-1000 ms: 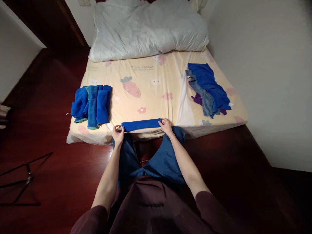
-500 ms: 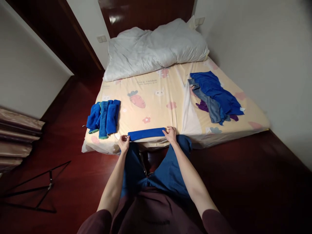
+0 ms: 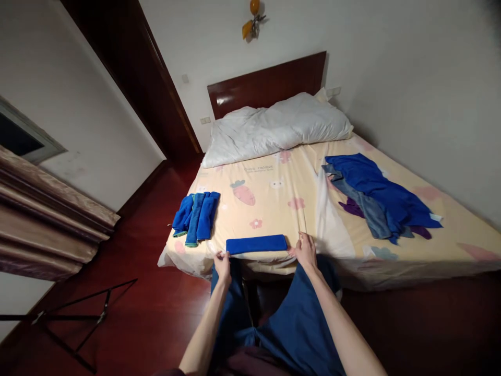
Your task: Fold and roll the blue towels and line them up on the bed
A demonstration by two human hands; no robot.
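A blue towel (image 3: 256, 244), folded into a flat narrow strip, lies along the front edge of the bed. At its left end, my left hand (image 3: 222, 265) is closed, the thumb and fingertips pinching the near corner. My right hand (image 3: 307, 251) is just beyond the strip's right end, open and apart from it, with fingers spread low over the sheet. To the left, several folded blue towels (image 3: 205, 216) lie side by side, one with green edging. On the right is a loose heap of blue cloths (image 3: 376, 183), with a grey-blue cloth (image 3: 368, 203) and purple cloth (image 3: 352, 207) among them.
The bed (image 3: 274, 214) has a yellow patterned sheet. A pale quilt (image 3: 274, 128) is bunched against the dark headboard (image 3: 270, 83). Black tripod legs (image 3: 90, 317) stand on the red floor at left, near a striped curtain (image 3: 50, 230).
My right hand has let go of the towel strip's right end and moved off to the right. The camera view has tilted up, showing more of the wall and a wall lamp.
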